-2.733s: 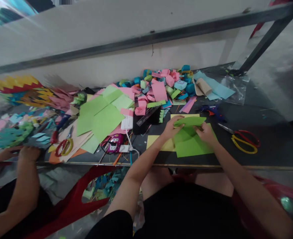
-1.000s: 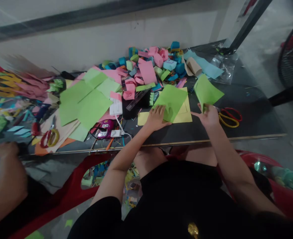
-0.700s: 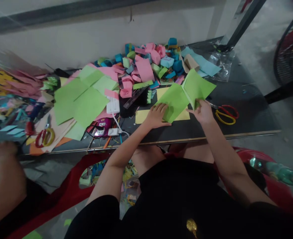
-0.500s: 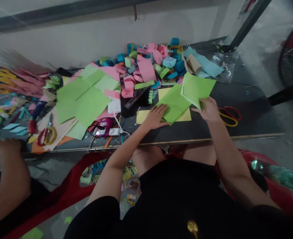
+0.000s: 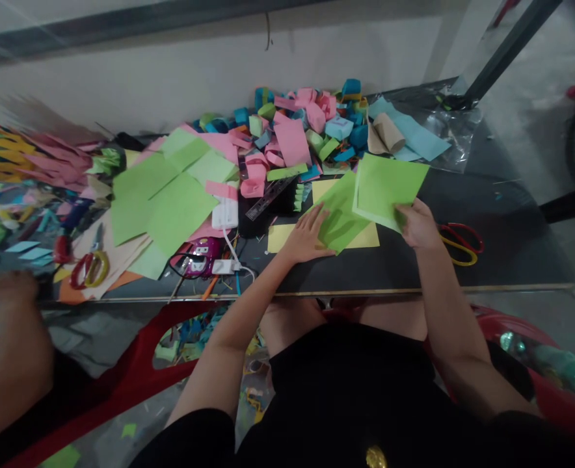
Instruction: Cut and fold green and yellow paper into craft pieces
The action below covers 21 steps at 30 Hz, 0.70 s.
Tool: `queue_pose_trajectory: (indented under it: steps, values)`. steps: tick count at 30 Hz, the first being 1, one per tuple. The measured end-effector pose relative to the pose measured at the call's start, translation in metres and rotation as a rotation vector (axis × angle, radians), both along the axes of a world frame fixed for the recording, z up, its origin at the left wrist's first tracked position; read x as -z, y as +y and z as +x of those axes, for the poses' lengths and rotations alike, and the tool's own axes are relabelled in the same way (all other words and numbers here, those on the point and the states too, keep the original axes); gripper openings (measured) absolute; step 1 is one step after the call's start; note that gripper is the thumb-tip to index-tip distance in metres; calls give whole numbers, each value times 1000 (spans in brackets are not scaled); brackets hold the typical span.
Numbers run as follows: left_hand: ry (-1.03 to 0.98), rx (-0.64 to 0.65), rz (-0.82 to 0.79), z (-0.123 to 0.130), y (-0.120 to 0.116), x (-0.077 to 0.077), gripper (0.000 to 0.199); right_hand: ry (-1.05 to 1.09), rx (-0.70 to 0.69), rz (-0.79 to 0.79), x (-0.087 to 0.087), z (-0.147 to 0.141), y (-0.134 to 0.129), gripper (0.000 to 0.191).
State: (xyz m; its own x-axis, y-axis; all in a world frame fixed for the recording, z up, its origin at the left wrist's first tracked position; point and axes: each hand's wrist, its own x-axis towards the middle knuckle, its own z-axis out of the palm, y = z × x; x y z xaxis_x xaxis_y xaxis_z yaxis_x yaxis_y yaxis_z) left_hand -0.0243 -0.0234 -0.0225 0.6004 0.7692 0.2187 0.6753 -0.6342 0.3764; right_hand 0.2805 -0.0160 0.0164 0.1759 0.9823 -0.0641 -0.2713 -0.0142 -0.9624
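Note:
My left hand (image 5: pixel 308 238) lies flat with fingers spread on a green sheet of paper (image 5: pixel 342 221) on the table. Under that sheet, parts of yellow paper (image 5: pixel 363 238) stick out. My right hand (image 5: pixel 418 223) pinches the lower right edge of a folded light-green paper (image 5: pixel 389 188), which is raised and overlaps the right side of the green sheet. Its left edge shows more than one layer. Just right of my right hand lie red-and-yellow scissors (image 5: pixel 463 245).
Pink, blue and green paper pieces (image 5: pixel 292 140) are heaped at the back. Large green sheets (image 5: pixel 163 195) lie left, near a purple power socket (image 5: pixel 202 258) and another pair of scissors (image 5: pixel 92 263). A co-worker's hand (image 5: pixel 12 286) is at far left. A plastic bag (image 5: pixel 463 130) lies back right.
The camera view has shifted slightly. My right hand still holds the folded light-green paper, now tilted a little differently over the green sheet. My left hand stays on the sheet.

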Motion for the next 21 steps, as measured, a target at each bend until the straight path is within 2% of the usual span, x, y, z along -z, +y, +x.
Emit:
queue_pose_trajectory:
  steps: [4,6,13,16,21]
  values:
    - [-2,6,20,0,1,3,114,-25,-88,-250,-6,8,0,17]
    - [-3,8,21,1,1,2,113,-21,-116,-324,-8,7,0,16]
    - [-8,10,2,0,-1,-3,112,-36,-142,-309,-16,-4,-11,25]
    - [-17,-5,-2,0,-1,-2,112,-67,-123,-314,-26,1,-21,24]
    - [-16,12,-4,0,-1,1,109,-73,-218,-401,-32,13,-29,19]
